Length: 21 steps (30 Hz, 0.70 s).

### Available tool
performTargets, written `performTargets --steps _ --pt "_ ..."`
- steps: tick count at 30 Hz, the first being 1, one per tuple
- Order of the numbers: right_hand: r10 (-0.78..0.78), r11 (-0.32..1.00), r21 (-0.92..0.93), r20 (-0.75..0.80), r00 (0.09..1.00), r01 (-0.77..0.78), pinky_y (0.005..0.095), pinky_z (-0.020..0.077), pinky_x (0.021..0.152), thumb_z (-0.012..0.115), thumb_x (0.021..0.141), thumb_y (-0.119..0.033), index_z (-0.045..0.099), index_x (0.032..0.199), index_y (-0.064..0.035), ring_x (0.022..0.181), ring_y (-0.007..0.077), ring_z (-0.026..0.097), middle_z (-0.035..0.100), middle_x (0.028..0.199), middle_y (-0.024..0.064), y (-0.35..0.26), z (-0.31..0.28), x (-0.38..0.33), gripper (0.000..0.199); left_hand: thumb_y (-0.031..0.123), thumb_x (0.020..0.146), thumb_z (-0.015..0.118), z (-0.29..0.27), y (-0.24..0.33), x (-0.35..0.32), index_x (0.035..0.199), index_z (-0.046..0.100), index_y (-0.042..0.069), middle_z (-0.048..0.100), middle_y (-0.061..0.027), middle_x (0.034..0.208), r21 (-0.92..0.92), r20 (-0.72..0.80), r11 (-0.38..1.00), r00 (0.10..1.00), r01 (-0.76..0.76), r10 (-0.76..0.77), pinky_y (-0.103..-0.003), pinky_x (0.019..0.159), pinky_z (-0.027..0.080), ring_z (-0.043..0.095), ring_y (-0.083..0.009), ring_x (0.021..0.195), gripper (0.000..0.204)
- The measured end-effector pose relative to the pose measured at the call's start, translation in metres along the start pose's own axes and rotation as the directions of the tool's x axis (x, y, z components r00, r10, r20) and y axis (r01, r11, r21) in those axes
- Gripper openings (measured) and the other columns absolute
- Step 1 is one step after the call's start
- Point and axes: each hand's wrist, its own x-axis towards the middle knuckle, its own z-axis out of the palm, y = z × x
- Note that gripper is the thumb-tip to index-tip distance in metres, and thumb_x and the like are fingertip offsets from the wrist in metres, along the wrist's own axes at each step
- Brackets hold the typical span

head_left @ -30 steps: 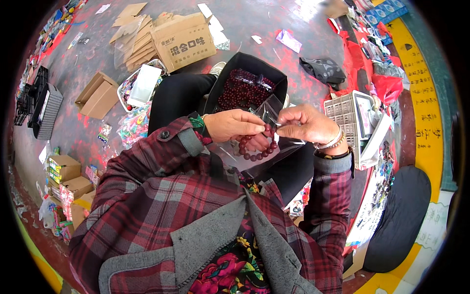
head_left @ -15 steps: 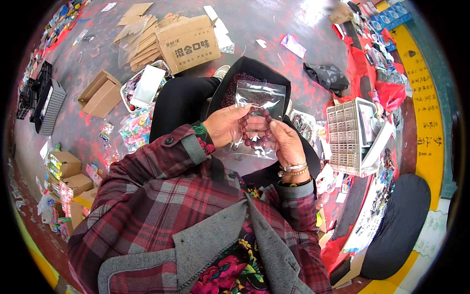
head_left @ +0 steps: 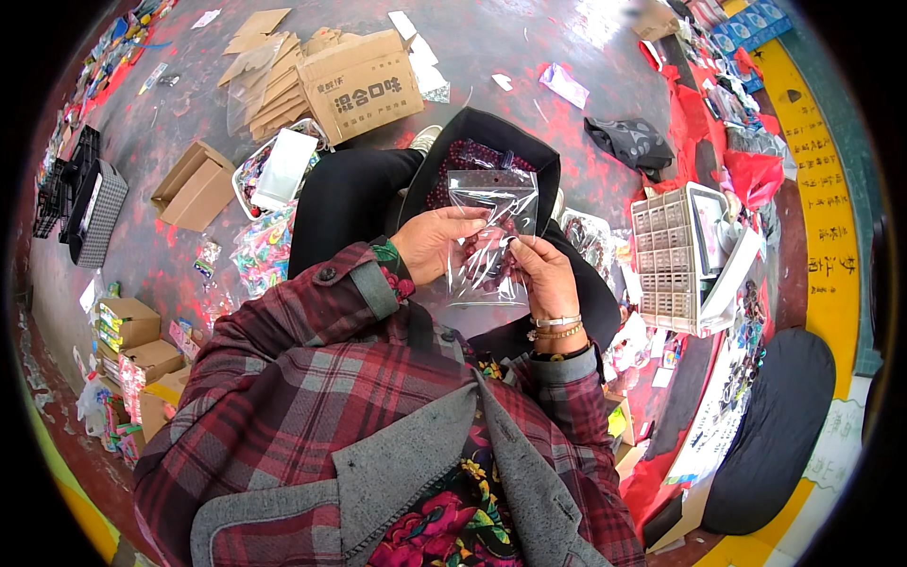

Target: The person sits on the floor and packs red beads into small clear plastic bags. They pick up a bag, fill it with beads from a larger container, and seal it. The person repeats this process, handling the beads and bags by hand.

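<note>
Clear plastic bag point(head_left: 491, 236) of dark red beads point(head_left: 491, 255) held upright over the lap, left hand point(head_left: 436, 244) and right hand point(head_left: 543, 274) gripping its sides with closed fingers; black box point(head_left: 487, 156) just beyond.

clear bag point(head_left: 491, 236) raised upright, beads now inside, both hands closer

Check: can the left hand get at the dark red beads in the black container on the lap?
Probably not right away: left hand and right hand both hold the clear plastic bag, which hangs over the black container and beads.
</note>
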Motion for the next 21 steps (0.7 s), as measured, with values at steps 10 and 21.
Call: performTargets --steps 10,21 --pt "-0.05 0.992 -0.116 0.013 0.999 0.052 0.0183 0.0423 0.059 0.062 0.085 -0.02 0.061 0.104 -0.0014 0.07 0.0058 0.055 0.063 0.084 -0.0004 -0.01 0.001 -0.002 0.026 0.014 0.089 0.054 0.001 0.001 -0.001 0.108 0.054 0.003 0.057 -0.0155 0.114 -0.012 0.061 0.999 0.998 0.033 -0.032 -0.042 0.084 0.049 0.055 -0.027 0.107 0.022" --pt "-0.007 0.996 -0.085 0.069 0.998 0.013 0.0195 0.0404 0.06 0.063 0.077 -0.003 0.062 0.088 0.0 0.066 0.007 0.053 0.061 0.077 0.0007 -0.025 -0.002 0.005 0.011 0.01 0.088 0.055 0.008 -0.01 -0.006 0.11 0.051 0.002 0.058 -0.0098 0.102 0.141 0.024 0.986 0.995 0.089 -0.093 -0.038 0.079 0.052 0.059 -0.02 0.096 0.024"
